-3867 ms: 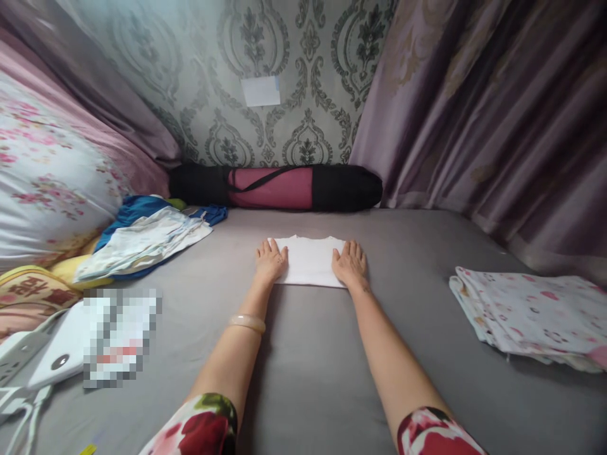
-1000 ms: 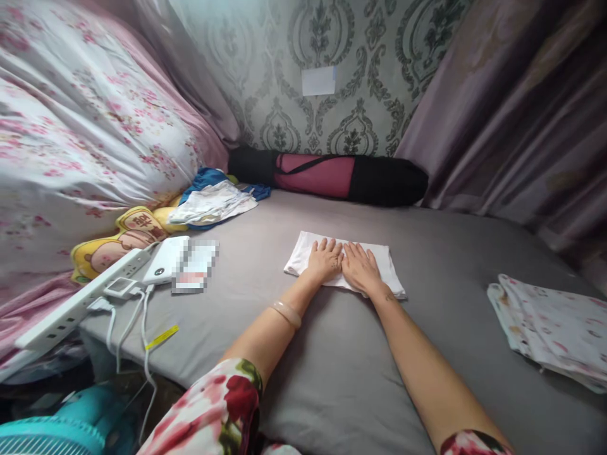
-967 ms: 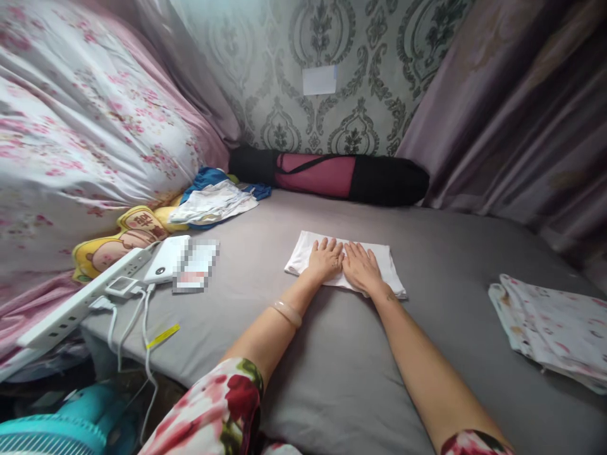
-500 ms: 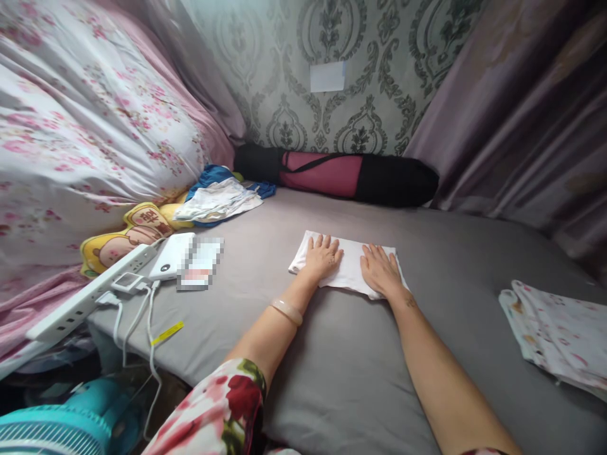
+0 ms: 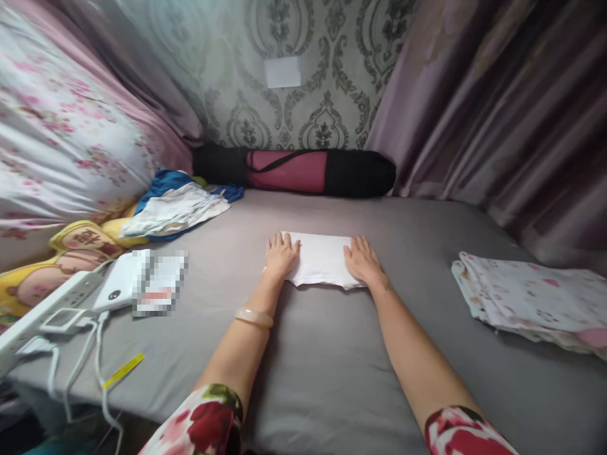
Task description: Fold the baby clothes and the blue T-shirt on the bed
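Note:
A white folded cloth (image 5: 322,259), perhaps a garment, lies flat on the grey bed sheet (image 5: 322,354) in front of me. My left hand (image 5: 281,255) rests palm down on its left end, fingers stretched out. On the right end lies my right hand (image 5: 363,259), also flat with its fingers extended. Between the hands the top of the cloth looks smooth, and its near edge is slightly wavy. The cloth's outer ends are partly hidden beneath my hands.
To the right is a folded stack of printed cloth (image 5: 526,297). At left lie crumpled clothes (image 5: 184,205), a plush cushion (image 5: 71,265), a white power bank (image 5: 123,281) and a power strip (image 5: 57,309) with cables. A black and pink long bag (image 5: 289,170) lies along the wall.
My hands have moved apart to the two ends of the white cloth, which now looks flatter and straighter. The view has turned toward the right.

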Available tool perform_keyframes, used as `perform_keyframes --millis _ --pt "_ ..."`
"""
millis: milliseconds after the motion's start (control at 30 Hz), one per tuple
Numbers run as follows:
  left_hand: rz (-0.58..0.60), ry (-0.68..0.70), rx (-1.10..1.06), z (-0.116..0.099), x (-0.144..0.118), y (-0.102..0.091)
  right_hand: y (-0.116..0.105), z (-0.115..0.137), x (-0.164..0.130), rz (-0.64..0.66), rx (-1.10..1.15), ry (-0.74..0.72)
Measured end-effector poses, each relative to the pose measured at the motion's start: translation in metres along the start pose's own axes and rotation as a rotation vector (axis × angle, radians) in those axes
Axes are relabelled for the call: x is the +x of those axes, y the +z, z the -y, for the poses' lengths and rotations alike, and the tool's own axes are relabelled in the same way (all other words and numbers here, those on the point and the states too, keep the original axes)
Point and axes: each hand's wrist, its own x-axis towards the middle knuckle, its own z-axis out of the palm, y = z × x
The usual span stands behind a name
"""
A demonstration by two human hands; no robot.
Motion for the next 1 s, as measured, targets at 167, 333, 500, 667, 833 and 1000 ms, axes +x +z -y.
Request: perform_keyframes --millis 167,333,500,667,833,1000 --pt "0.012 0.002 0.0 0.001 0.0 0.0 0.002 -0.003 0.0 -0.012 0.056 -0.002" --pt "-0.044 -0.025 -0.013 0.002 0.0 0.0 0.004 -0.007 0.003 -0.059 0.142 -0.014" --pt "-0.157 -0.113 0.02 0.003 -0.005 -0.007 -0.007 -0.015 0.003 -0.146 0.338 0.109" --pt "-0.092 -0.153 0.017 0.021 -0.008 -0.018 -0.024 -0.04 -0.014 -0.084 0.49 0.222" --pt "0.108 -0.185 -0.154 0.042 -0.005 -0.031 -0.033 -0.055 -0.032 -0.022 0.498 0.302" --pt "0.178 -0.26 -0.382 0.041 -0.01 -0.048 -0.037 -0.05 -0.028 0.017 0.482 0.347"
